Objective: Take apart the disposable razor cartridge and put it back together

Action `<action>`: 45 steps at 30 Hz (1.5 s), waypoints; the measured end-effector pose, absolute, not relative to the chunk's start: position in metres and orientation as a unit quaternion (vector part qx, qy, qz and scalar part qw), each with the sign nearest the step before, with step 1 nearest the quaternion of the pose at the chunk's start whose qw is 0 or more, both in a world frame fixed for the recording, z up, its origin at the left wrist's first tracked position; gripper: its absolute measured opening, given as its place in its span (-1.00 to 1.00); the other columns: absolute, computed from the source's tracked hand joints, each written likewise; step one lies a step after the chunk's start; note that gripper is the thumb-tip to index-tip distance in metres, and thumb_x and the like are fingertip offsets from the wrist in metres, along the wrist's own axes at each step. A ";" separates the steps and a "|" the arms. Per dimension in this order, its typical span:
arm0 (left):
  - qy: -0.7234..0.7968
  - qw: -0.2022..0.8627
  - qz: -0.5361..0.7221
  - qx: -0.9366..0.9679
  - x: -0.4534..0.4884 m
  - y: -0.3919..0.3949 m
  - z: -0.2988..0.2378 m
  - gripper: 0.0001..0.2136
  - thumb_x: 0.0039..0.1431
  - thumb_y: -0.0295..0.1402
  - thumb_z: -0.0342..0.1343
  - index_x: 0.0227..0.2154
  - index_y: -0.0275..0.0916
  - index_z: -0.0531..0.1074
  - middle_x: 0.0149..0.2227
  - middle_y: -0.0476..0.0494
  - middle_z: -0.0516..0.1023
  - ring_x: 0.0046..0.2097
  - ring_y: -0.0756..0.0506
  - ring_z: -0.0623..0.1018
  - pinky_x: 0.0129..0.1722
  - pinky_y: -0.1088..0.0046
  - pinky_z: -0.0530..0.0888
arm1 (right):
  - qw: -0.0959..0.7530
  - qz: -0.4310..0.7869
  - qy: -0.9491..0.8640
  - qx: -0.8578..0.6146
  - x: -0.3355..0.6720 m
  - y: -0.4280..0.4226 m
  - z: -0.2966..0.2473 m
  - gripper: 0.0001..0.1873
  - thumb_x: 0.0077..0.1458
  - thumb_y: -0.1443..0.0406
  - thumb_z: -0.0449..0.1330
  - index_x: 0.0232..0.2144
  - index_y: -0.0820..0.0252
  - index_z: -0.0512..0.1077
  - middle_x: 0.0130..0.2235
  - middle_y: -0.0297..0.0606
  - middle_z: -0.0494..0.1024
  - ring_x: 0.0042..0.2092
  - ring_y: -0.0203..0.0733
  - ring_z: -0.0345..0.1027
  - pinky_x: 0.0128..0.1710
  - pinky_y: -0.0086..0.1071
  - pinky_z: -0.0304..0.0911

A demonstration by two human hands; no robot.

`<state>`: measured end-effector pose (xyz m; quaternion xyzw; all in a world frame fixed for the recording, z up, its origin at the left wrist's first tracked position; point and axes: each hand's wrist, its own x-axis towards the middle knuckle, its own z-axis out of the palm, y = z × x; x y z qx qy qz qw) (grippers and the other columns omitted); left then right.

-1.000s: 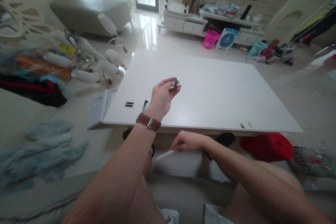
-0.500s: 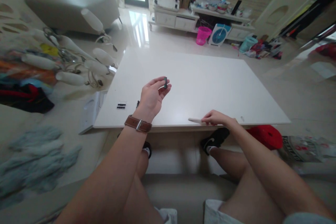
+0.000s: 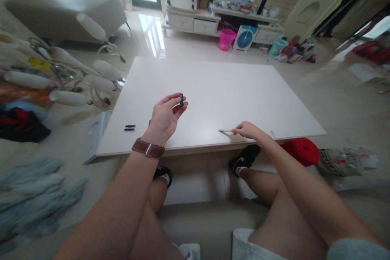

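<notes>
My left hand (image 3: 164, 115) is raised over the white table (image 3: 213, 89), a little left of the middle. Its thumb and fingers pinch a small dark green and black piece (image 3: 181, 99), which stands upright; I cannot make out its kind. A thin pale stick (image 3: 224, 131) points left from my right hand (image 3: 246, 129), whose fingers close on its right end close above the table's near edge. Left of my left wrist lie two short black strips (image 3: 129, 127). A small dark object beside that wrist is mostly hidden.
A small clear bit (image 3: 272, 133) lies on the table right of my right hand. A red roll (image 3: 301, 151) and a printed bag (image 3: 344, 161) are beyond the near right edge. A lamp with several white shades (image 3: 68, 98) stands at left.
The view has turned slightly right, so the room sits further left. My right hand with the stick has shifted a little right over the table. Both hands keep their hold.
</notes>
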<state>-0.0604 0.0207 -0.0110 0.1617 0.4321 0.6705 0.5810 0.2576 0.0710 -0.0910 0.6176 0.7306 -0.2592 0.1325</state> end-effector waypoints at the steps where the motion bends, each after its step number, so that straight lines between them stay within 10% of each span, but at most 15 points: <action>1: 0.433 0.581 0.670 0.163 -0.059 0.021 -0.012 -0.88 0.06 -0.65 0.15 -0.43 -0.34 0.52 -0.38 -0.16 0.58 -0.33 0.00 0.57 -0.25 0.53 0.56 | 0.137 -0.272 0.742 0.597 0.241 0.058 -0.097 -0.57 0.22 0.10 0.10 -0.23 0.28 0.66 -0.43 -0.17 0.58 -0.44 -0.25 0.34 -0.41 -0.43 0.13; 6: 0.435 0.587 0.659 0.175 -0.052 0.020 -0.015 -0.87 0.05 -0.66 0.17 -0.43 -0.33 0.52 -0.38 -0.17 0.59 -0.33 0.00 0.58 -0.27 0.53 0.56 | 0.203 -0.316 0.797 0.473 0.158 -0.010 -0.114 -0.77 -0.20 0.14 0.45 -0.46 0.13 0.67 -0.41 -0.19 0.61 -0.38 -0.18 0.39 -0.41 -0.41 0.08; 14: 0.441 0.552 0.686 0.174 -0.078 0.021 -0.005 -0.86 0.05 -0.65 0.15 -0.44 -0.30 0.53 -0.41 -0.12 0.58 -0.34 0.02 0.58 -0.32 0.62 0.56 | 0.008 -0.263 0.794 0.548 0.208 0.054 -0.090 -0.68 0.16 0.08 0.22 -0.28 0.16 0.67 -0.36 -0.17 0.62 -0.38 -0.24 0.35 -0.40 -0.41 0.06; 45: 0.384 0.552 0.735 0.082 -0.108 0.019 0.009 -0.84 0.09 -0.70 0.09 -0.39 -0.35 0.46 -0.39 -0.15 0.56 -0.31 0.00 0.61 -0.22 0.55 0.58 | -0.054 -0.293 0.738 0.605 0.122 0.096 -0.123 -0.60 0.30 0.15 0.05 -0.26 0.28 0.60 -0.45 -0.19 0.51 -0.41 -0.24 0.32 -0.38 -0.40 0.15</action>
